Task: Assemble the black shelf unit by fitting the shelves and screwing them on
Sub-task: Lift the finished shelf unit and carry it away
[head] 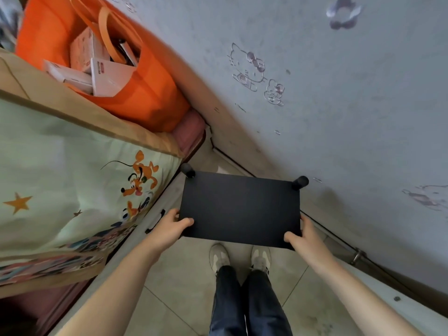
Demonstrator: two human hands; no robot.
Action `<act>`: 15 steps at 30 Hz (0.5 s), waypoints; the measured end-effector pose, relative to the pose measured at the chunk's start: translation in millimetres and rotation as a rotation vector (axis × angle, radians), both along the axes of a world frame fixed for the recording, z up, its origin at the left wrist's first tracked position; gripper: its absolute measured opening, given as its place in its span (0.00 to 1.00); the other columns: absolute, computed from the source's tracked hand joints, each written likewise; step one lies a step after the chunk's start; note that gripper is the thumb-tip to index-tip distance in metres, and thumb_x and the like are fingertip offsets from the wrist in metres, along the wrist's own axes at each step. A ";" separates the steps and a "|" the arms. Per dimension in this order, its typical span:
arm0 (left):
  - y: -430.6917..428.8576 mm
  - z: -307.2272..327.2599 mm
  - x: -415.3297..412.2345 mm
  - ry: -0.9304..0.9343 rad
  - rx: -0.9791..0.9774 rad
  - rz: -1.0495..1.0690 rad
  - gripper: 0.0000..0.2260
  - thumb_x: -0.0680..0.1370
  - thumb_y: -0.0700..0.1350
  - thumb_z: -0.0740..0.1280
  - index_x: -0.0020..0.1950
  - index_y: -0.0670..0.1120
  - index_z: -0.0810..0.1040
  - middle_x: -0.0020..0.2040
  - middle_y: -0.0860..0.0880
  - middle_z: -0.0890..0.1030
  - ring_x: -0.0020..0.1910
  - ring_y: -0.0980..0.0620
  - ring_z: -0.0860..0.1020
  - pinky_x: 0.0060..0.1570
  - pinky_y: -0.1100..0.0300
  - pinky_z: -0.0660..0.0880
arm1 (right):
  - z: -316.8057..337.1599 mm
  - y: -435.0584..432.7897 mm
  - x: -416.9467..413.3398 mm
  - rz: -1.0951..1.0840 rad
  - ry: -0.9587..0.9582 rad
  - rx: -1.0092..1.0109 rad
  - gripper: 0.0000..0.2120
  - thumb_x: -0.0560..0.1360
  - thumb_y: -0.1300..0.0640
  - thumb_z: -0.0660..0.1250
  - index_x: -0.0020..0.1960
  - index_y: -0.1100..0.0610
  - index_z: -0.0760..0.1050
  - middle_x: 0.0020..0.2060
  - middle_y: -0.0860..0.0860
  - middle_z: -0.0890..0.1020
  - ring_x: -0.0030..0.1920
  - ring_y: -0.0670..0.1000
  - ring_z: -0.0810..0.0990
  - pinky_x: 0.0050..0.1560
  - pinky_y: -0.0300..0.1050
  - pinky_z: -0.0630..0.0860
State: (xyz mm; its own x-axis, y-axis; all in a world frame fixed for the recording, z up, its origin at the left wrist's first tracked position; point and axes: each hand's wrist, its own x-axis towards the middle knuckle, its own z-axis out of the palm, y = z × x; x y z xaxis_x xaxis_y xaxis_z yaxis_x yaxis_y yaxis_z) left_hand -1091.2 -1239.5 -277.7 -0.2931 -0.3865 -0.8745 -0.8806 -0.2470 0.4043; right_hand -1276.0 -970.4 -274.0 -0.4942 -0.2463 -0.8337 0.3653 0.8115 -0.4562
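Two bare forearms reach forward from the bottom corners of the view, above dark jeans and a pair of pale shoes (219, 257) on the tiled floor (181, 275). The left hand (169, 229) grips the near left corner of the black shelf (240, 209), thumb lying on top and fingers curled round the edge. The right hand (303, 235) holds the near right corner the same way. The hands are well apart, one at each end of the near edge.

The shelf lies flat and level in the gap between the bed and the wall. A short black post (188, 169) stands up at its far left corner and a second post (300, 182) at its far right corner. What carries it underneath is hidden.

No writing can be read. White boxes (109, 76) in an orange bag (150, 93) on the bed bear red marks too small to make out. The bed cover (72, 178) shows an orange cartoon dog and stars, and the wall (363, 93) carries cartoon cat stickers (247, 66).
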 end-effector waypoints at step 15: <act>-10.7 -8.1 -42.6 0.024 -0.029 0.109 0.25 0.80 0.54 0.70 0.73 0.52 0.67 0.60 0.54 0.74 0.53 0.53 0.74 0.56 0.52 0.70 | 3.6 -24.3 -42.4 -0.166 -0.194 -0.008 0.38 0.74 0.36 0.68 0.74 0.32 0.47 0.62 0.51 0.73 0.58 0.59 0.78 0.45 0.62 0.82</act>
State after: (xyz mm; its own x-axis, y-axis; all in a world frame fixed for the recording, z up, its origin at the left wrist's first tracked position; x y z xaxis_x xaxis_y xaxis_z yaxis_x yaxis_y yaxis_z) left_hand -1133.8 -1250.2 -285.8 -0.2688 -0.4426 -0.8555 -0.8391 -0.3284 0.4336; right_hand -1318.4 -994.7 -270.4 -0.3595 -0.1817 -0.9153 0.5747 0.7297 -0.3706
